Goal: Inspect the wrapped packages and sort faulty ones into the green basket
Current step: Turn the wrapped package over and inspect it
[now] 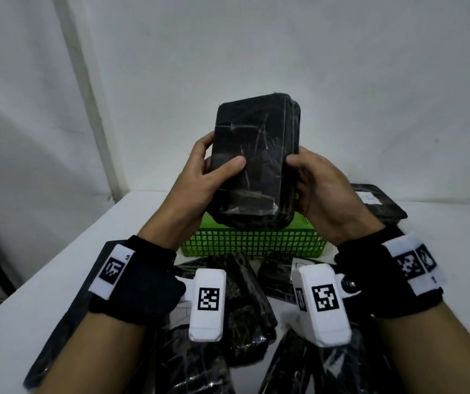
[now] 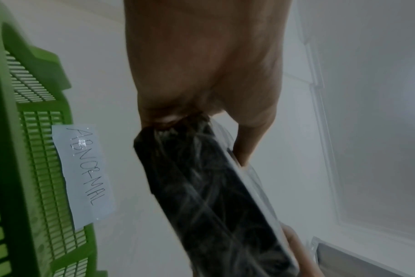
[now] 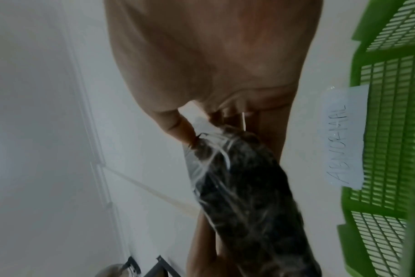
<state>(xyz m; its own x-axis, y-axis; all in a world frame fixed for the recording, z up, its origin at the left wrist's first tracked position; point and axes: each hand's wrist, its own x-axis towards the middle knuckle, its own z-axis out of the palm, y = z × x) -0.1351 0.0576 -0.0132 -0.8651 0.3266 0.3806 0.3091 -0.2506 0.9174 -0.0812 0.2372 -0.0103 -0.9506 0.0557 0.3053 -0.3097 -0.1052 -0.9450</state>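
Head view: both hands, left hand (image 1: pixel 196 177) and right hand (image 1: pixel 322 186), grip a black package (image 1: pixel 256 155), hiding the green basket (image 1: pixel 256 240).

White table (image 1: pixel 57 268) — grey wall (image 1: pixel 341 52) behind w/ pale vertical strip (image 1: pixel 85 81) at left.

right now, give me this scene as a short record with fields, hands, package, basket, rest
left hand: left hand grips the held package's left edge, thumb on its front
right hand: right hand grips its right edge
held package: black wrapped package, upright, raised above the basket
basket: green basket on the white table
label: paper label reading ABNORMAL on the basket wall
rest: more black packages near the person; one right of the basket
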